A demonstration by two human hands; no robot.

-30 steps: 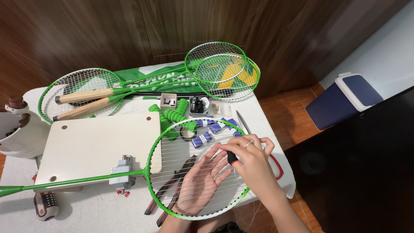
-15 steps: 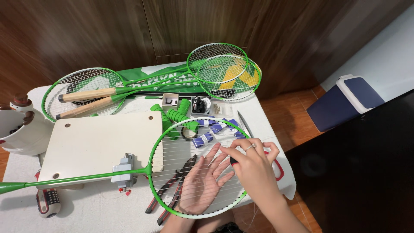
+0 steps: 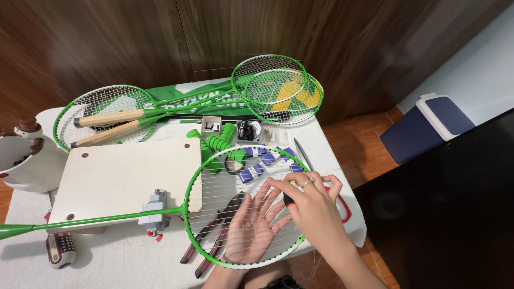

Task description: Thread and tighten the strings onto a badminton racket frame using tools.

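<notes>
While the right hand (image 3: 316, 206) pinches a string, the green racket (image 3: 243, 206) shows only horizontal strings.

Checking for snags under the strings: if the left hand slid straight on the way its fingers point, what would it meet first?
Probably the blue grip-tape rolls. The left hand lies palm up beneath the green racket's strings, fingers pointing up-right; the right hand sits just beside that line, and depth is unclear.
</notes>
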